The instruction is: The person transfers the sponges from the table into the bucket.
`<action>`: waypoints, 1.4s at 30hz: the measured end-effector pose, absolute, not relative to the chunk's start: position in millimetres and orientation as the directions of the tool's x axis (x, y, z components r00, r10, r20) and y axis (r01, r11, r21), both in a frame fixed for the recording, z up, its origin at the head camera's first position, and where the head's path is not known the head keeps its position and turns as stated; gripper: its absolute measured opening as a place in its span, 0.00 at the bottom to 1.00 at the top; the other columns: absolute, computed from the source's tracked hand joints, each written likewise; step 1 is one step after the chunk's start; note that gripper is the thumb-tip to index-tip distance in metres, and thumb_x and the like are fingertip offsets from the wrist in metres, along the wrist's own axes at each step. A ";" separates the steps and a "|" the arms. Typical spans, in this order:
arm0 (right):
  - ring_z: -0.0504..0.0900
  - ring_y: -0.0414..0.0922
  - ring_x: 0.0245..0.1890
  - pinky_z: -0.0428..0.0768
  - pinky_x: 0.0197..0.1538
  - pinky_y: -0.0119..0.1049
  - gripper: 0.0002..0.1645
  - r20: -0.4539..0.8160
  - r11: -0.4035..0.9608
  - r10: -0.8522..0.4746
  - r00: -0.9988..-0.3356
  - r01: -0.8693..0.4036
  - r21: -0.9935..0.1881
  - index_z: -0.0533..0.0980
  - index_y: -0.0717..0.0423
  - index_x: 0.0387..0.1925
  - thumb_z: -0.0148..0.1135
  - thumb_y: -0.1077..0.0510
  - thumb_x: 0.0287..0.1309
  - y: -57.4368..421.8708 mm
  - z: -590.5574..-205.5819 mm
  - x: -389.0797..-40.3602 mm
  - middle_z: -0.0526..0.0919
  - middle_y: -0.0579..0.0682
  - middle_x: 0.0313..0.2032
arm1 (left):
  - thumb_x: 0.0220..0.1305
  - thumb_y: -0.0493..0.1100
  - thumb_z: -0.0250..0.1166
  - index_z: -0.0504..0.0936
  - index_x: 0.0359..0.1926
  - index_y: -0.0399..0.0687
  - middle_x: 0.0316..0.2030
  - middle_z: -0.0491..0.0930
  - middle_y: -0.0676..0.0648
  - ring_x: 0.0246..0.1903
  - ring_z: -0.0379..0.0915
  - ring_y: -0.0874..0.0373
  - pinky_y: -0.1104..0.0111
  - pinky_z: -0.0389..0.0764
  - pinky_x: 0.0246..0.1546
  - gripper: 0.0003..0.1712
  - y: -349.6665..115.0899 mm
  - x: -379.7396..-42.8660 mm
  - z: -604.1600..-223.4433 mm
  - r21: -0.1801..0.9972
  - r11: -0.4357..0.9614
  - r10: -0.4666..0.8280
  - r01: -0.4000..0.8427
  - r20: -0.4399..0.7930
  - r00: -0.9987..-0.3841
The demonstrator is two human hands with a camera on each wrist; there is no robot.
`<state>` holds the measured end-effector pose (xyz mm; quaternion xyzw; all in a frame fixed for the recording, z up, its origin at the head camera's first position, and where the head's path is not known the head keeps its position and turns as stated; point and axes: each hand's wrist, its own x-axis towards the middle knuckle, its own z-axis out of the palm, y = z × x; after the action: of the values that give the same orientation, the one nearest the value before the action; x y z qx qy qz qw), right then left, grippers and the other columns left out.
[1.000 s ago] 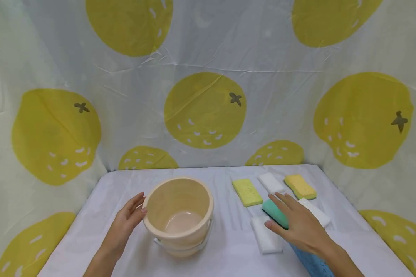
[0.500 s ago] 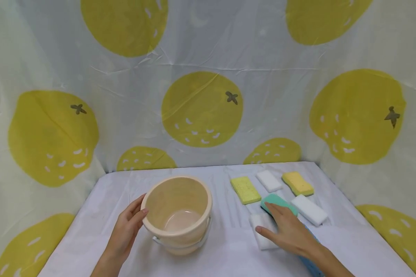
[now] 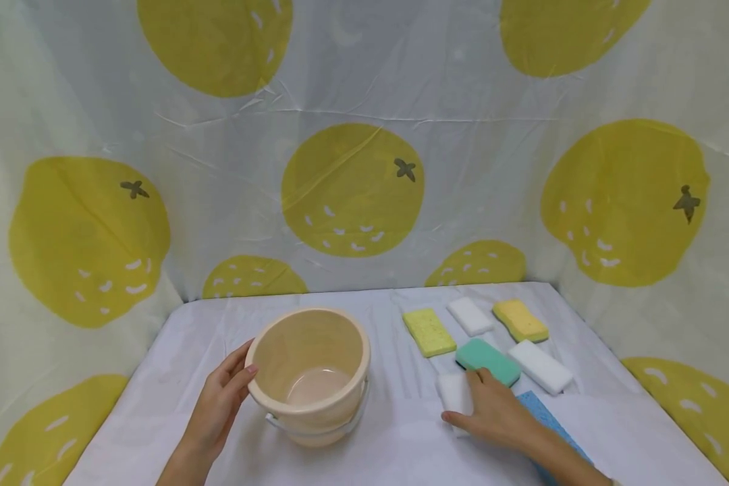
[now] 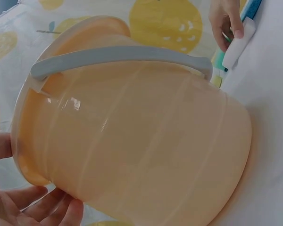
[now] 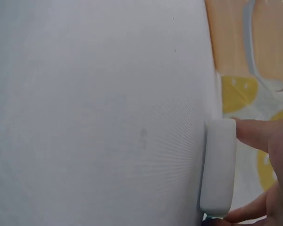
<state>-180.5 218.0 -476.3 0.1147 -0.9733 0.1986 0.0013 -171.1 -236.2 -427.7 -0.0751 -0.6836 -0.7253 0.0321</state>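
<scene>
A beige bucket (image 3: 310, 398) with a light grey handle stands on the white cloth, left of centre. My left hand (image 3: 219, 398) holds it at the left side of its rim; in the left wrist view the thumb lies at the rim and curled fingers (image 4: 61, 207) sit against the outer wall. My right hand (image 3: 495, 412) grips a white sponge (image 3: 454, 395) between thumb and fingers at its two ends. This sponge (image 5: 219, 167) rests on or close over the cloth, partly hidden by the hand. Just behind it lies a green sponge (image 3: 488, 362).
Beside the right forearm lies a blue sponge (image 3: 549, 422). Farther back are a yellow-green sponge (image 3: 429, 332), a white sponge (image 3: 470, 316), a yellow sponge (image 3: 520, 320) and another white sponge (image 3: 541, 366). A lemon-print curtain (image 3: 352, 67) surrounds the table's back and sides.
My right hand has come from over the green sponge toward the near white sponge and now grips it. My left hand has closed in on the bucket rim.
</scene>
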 end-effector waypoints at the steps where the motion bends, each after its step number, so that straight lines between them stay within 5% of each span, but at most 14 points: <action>1: 0.78 0.65 0.54 0.79 0.55 0.60 0.66 0.036 0.899 -0.217 -0.976 -0.214 -0.383 0.66 0.81 0.65 0.73 0.26 0.52 217.5 -476.6 -181.2 0.73 0.73 0.58 | 0.79 0.38 0.56 0.56 0.77 0.28 0.75 0.59 0.33 0.64 0.70 0.65 0.73 0.73 0.60 0.34 -236.2 -171.2 -427.4 0.986 -0.066 0.060 0.151 0.155 -0.986; 11: 0.75 0.66 0.61 0.74 0.61 0.61 0.55 -0.019 0.885 -0.219 -0.976 -0.190 -0.425 0.70 0.78 0.64 0.81 0.41 0.49 212.6 -477.3 -188.4 0.74 0.72 0.60 | 0.79 0.39 0.57 0.55 0.77 0.28 0.76 0.57 0.34 0.65 0.69 0.67 0.73 0.73 0.60 0.35 -237.3 -170.9 -425.0 0.986 -0.059 0.082 0.155 0.159 -0.984; 21: 0.77 0.62 0.57 0.78 0.57 0.59 0.49 -0.059 0.839 -0.231 -0.971 -0.169 -0.517 0.75 0.70 0.63 0.86 0.56 0.38 218.5 -468.1 -189.1 0.78 0.65 0.56 | 0.80 0.38 0.56 0.56 0.77 0.28 0.75 0.58 0.33 0.64 0.70 0.66 0.72 0.74 0.59 0.34 -236.4 -168.8 -427.4 0.985 -0.071 0.095 0.159 0.165 -0.982; 36: 0.76 0.53 0.50 0.79 0.39 0.41 0.46 0.010 0.738 -0.384 -0.923 -0.313 -0.598 0.73 0.64 0.68 0.80 0.58 0.46 235.4 -421.6 -207.6 0.76 0.56 0.57 | 0.80 0.38 0.56 0.55 0.78 0.30 0.75 0.57 0.33 0.65 0.70 0.63 0.71 0.74 0.60 0.34 -240.2 -171.7 -428.3 0.984 -0.087 0.100 0.159 0.167 -0.981; 42: 0.77 0.53 0.51 0.79 0.45 0.45 0.45 0.054 0.743 -0.402 -0.914 -0.360 -0.564 0.74 0.64 0.67 0.80 0.56 0.47 229.4 -401.6 -216.2 0.77 0.56 0.57 | 0.79 0.38 0.56 0.56 0.77 0.29 0.75 0.57 0.33 0.64 0.71 0.65 0.72 0.75 0.59 0.34 -239.2 -169.9 -426.2 0.984 -0.087 0.088 0.157 0.164 -0.982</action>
<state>-216.2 229.4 -401.6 0.2043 -0.9329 0.2944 -0.0357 -169.9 -239.2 -426.2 -0.0906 -0.6752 -0.7317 0.0234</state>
